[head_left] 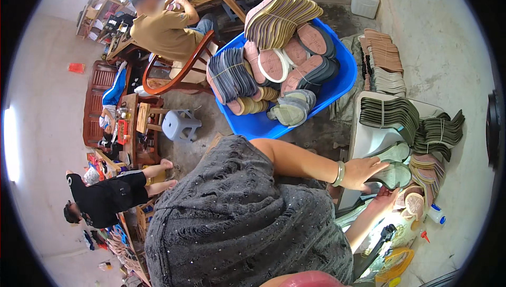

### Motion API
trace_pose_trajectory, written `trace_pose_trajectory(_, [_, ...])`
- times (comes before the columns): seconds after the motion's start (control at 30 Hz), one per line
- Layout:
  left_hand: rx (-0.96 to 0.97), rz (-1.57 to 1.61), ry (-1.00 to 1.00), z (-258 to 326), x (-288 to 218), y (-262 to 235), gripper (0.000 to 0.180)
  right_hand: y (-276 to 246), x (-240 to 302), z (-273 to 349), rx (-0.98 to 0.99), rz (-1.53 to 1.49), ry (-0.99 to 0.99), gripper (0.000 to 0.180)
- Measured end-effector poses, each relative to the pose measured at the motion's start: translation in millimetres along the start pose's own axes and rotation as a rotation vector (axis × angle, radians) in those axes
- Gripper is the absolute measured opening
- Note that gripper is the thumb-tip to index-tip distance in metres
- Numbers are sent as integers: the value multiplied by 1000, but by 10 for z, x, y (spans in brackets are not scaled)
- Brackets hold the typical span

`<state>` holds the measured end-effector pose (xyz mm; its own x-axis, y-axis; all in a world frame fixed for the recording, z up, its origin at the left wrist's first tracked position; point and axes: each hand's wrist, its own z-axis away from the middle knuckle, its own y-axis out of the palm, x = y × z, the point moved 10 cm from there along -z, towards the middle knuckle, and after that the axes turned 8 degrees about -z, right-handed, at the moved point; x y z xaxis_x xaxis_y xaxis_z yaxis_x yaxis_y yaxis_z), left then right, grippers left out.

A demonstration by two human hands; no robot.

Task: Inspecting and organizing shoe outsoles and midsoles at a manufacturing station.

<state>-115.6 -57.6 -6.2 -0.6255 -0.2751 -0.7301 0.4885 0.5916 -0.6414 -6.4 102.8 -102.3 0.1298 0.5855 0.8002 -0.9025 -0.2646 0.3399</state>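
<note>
A grey-green shoe sole (pixel 394 175) lies under the fingers of my left hand (pixel 361 173), which wears a pale bangle. Its fingers and thumb grip the sole's near end. Just below, my right hand (pixel 383 202) has its fingertips closed at the lower edge of the same sole; part of that grip is hidden. Another grey-green sole (pixel 396 152) rests right beside it, on the far side. Behind these, bundled dark green soles (pixel 389 113) lie on a white table (pixel 363 137).
A blue tub (pixel 240 124) full of tied sole bundles stands ahead to the left. More bundles (pixel 383 50) are stacked by the wall. A grey stool (pixel 181 125) is on the floor. One person (pixel 166 31) sits at a bench; another (pixel 108 197) is at left.
</note>
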Motion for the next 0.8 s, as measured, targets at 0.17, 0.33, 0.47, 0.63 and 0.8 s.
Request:
trace_pose_trajectory(0.17, [35,79,-49,-219,394,432,86,59,259,124,97,90,-79,45])
trace_pose_trajectory(0.33, [148,-181,-201,-487,786,1046,89,-80,667,845,199,774,-567,59])
trace_pose_trajectory(0.47, [244,-366,-245,-469,757,1085,86,-655,371,1101,5,1423,-889,88])
trace_pose_trajectory(0.63, [220,-117,-106,-157,514,1171,69,-1051,-184,983,112,1325,-909,111])
trace_pose_trajectory(0.8, [610,108,-109,568,295,1476,57,-1195,-185,988,3,1408,-681,117])
